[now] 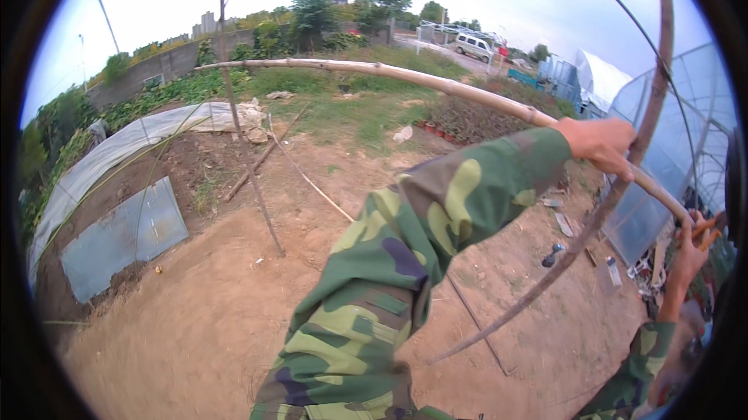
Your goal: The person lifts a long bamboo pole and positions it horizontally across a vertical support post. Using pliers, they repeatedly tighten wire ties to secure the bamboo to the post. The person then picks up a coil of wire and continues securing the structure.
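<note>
A long bamboo pole (pixel 448 86) runs crosswise from the far left toward the right, bowed a little. My left hand (pixel 600 144) reaches across in a camouflage sleeve, closed around this pole where it meets a leaning wooden upright (pixel 596 225). Farther right, my right hand (pixel 684 261) is closed near the bamboo pole's end. Orange, handle-like parts (pixel 707 231) show at its fingers; the dark rim hides what they belong to. At left, a thin wooden upright (pixel 241 135) stands in the soil and passes by the bamboo pole's other end.
A thin stick (pixel 315 186) and a rod (pixel 479 322) lie on bare soil. Left stands an earth mound under plastic sheeting (pixel 125 147) with a grey panel (pixel 125 237). A plastic-covered greenhouse (pixel 662 108) rises at right. A black cable (pixel 623 11) hangs overhead; a van (pixel 473 47) is far off.
</note>
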A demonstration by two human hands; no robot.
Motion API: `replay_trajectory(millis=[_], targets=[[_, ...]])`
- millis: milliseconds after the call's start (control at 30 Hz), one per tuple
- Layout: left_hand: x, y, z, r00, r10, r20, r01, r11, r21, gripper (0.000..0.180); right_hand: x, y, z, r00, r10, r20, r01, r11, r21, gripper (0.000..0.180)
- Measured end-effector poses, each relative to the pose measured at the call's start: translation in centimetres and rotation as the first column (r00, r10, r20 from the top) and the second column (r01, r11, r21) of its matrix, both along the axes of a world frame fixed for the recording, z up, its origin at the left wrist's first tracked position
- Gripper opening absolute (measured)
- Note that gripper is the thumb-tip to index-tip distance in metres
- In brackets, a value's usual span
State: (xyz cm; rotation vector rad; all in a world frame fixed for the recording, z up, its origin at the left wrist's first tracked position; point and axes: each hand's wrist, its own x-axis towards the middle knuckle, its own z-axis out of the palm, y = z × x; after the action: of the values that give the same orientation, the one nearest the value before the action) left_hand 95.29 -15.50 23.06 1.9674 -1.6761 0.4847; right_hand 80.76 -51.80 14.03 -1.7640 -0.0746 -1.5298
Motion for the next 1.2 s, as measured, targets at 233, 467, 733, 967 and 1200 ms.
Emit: replay_trajectory(millis=[233,467,733,967,1200], targets=[[-0.7,-1.2,0.4,0.998,0.045,0.031,-0.048,0.994,0.103,0.051,-1.6,-1.0,0.2,0.997,-0.066,-0.047,0.065,0.998,-0.018,0.044],[0.0,-0.3,1.0,0.999,0.031,0.02,-0.033,0.991,0.131,0.049,-0.7,0.4,0.4,0.999,0.04,-0.006,-0.039,0.998,0.05,0.045],[0.2,-1.3,0.2,0.988,-0.014,0.155,0.019,0.999,-0.03,0.061,-1.2,0.5,0.4,0.996,-0.084,-0.022,0.084,0.996,-0.019,0.042],[0.1,-1.5,-0.3,0.992,0.076,0.1,-0.072,0.997,-0.041,0.055,-0.3,-0.1,0.5,0.996,-0.082,0.025,0.083,0.995,-0.048,0.043],[-0.8,-1.5,0.6,0.998,-0.005,0.067,0.008,0.999,-0.044,0.059,-2.2,-1.3,1.2,0.997,-0.075,0.014,0.076,0.994,-0.076,0.044]])
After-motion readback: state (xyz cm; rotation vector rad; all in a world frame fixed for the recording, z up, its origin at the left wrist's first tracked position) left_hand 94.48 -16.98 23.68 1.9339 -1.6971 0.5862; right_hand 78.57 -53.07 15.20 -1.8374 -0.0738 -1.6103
